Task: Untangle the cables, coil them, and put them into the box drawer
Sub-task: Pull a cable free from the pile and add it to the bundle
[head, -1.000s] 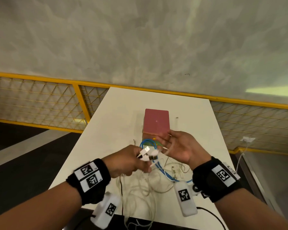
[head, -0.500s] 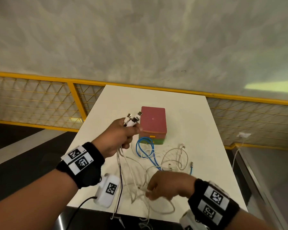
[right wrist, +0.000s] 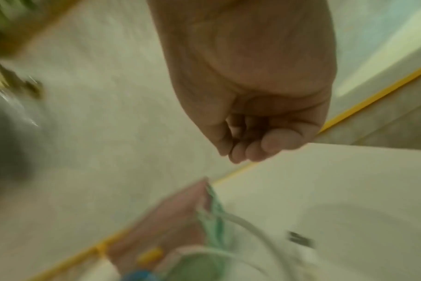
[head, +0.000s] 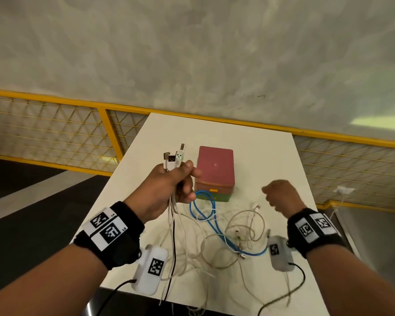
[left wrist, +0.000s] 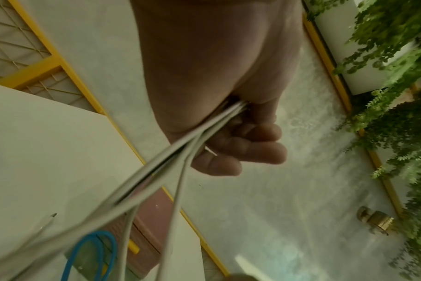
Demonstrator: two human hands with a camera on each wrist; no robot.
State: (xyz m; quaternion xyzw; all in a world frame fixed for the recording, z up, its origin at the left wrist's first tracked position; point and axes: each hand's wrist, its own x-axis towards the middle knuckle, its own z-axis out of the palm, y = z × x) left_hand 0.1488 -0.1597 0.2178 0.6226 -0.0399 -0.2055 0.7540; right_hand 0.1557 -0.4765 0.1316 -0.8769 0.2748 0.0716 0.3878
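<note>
left hand [head: 169,190]: fist round white cables [head: 173,159] (plugs upward) | right hand [head: 281,197]: curled, empty

Cables [head: 217,233] before box [head: 215,169] on table [head: 271,160]

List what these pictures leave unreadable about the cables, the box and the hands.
- Head view: how the white cables cross the blue cable; strands too thin.
- Head view: cable ends past the table front edge; cut off.
- Head view: the box drawer's inside; closed.
- Right wrist view: whether the right hand pinches anything; blurred.
- Left wrist view: plugs above the left hand grip; fist hides them.
</note>
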